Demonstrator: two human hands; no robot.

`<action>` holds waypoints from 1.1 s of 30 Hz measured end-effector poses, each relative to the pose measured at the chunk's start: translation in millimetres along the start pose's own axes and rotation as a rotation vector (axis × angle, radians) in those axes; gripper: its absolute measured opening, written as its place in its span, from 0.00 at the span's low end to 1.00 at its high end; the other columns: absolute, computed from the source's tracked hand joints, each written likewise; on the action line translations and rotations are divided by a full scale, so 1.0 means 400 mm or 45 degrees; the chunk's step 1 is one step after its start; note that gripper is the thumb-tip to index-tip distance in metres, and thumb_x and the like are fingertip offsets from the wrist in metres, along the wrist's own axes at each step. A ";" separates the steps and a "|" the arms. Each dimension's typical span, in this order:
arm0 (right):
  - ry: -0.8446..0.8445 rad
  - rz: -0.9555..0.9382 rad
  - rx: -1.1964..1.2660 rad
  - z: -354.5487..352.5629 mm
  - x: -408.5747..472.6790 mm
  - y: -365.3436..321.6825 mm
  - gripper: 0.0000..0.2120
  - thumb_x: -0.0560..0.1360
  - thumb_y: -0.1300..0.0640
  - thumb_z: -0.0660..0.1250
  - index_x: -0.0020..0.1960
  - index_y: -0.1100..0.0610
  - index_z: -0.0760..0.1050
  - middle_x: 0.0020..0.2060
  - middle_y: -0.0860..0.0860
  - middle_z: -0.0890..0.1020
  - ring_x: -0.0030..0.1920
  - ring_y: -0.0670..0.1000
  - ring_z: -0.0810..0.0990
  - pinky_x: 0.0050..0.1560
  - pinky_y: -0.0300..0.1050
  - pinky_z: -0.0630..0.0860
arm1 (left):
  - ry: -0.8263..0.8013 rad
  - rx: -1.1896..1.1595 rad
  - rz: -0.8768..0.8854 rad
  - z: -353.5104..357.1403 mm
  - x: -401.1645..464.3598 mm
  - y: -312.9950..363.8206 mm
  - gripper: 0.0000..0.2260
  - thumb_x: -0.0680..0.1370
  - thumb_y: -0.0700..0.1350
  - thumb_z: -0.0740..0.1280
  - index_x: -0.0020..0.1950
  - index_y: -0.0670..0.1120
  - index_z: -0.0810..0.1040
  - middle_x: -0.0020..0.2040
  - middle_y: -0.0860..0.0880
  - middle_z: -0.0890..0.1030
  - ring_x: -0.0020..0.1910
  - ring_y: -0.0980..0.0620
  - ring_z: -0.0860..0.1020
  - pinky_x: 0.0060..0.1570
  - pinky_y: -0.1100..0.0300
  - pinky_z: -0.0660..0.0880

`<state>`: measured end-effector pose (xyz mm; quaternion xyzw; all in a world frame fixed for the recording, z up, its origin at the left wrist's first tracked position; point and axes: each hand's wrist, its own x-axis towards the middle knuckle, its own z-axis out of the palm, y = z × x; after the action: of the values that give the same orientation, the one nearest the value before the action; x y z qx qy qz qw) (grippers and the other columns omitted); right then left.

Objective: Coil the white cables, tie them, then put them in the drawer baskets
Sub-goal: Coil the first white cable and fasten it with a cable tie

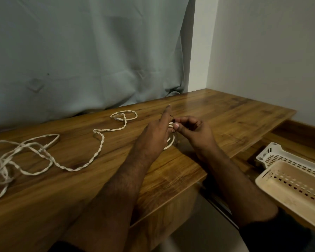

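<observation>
**One coil being tied, loose cables waiting**

While the wooden surface (pixel 216 115) carries most of the work, little of the task looks finished. On its left side lie untidy white cables: a loose tangle (pixel 5 160) at the near left and a twisted cable (pixel 98 144) running from it toward a small loop at the far middle. Neither is coiled or tied.

At the near right, below the surface's edge, two perforated drawer baskets sit nested or overlapping: a cream basket (pixel 295 184) in front and a white basket (pixel 273 153) behind. What shows of both insides holds no cable.

Near the middle of the surface, the left hand (pixel 153 137) holds a small coiled white cable (pixel 170 140), its forefinger pointing straight out. The right hand (pixel 191 130) has curled fingers pinching a thin dark tie (pixel 172 118) at the coil's top. By my reading, tying this first coil is under way; storing it and handling the other cables remain.
</observation>
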<state>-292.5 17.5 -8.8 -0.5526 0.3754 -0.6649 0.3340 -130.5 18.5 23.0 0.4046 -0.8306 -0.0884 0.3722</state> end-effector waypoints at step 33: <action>-0.038 -0.221 -0.300 0.016 -0.004 -0.005 0.04 0.80 0.63 0.70 0.53 0.64 0.79 0.42 0.56 0.85 0.42 0.51 0.84 0.46 0.50 0.79 | 0.002 0.045 0.099 0.002 -0.003 -0.005 0.36 0.82 0.39 0.68 0.84 0.51 0.53 0.60 0.43 0.83 0.57 0.45 0.81 0.56 0.49 0.78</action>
<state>-286.0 19.2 -7.3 -0.6283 0.3967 -0.6343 0.2134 -129.3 17.8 21.0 0.3784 -0.8469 -0.0590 0.3689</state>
